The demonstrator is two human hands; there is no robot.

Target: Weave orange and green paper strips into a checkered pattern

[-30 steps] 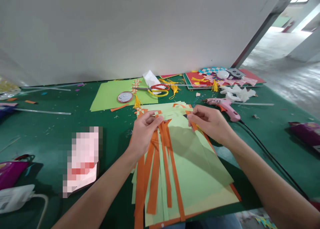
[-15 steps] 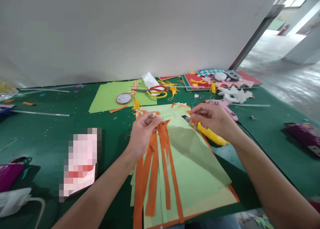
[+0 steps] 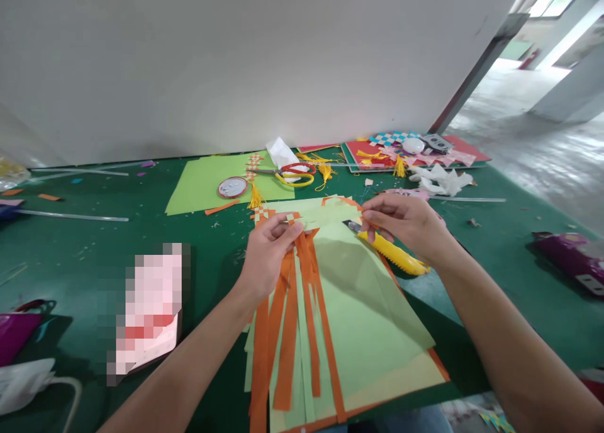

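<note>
My left hand [image 3: 267, 257] is closed around the top of a bundle of orange paper strips [image 3: 284, 364] and pale green ones. A small orange-and-green checkered weave [image 3: 293, 218] shows at its fingertips. My right hand [image 3: 408, 225] pinches the end of a thin orange paper strip [image 3: 350, 201], which curves leftward over the green paper. Beneath both hands lie light green paper sheets [image 3: 372, 320] with orange paper under them. A yellow utility knife [image 3: 394, 253], its blade out, rests on the sheets below my right hand.
Scissors [image 3: 295, 175], a round tin [image 3: 232, 187] and a yellow tassel [image 3: 255, 197] lie behind. Crumpled tissue [image 3: 441, 179] and a mostly hidden pink tool [image 3: 410, 194] are at right. A phone-like object [image 3: 151, 313], blurred out, lies left; a purple packet [image 3: 569, 263] lies far right.
My right hand has shifted slightly right with the orange strip, covering more of the pink tool. My left hand keeps its grip. The view has turned slightly.
</note>
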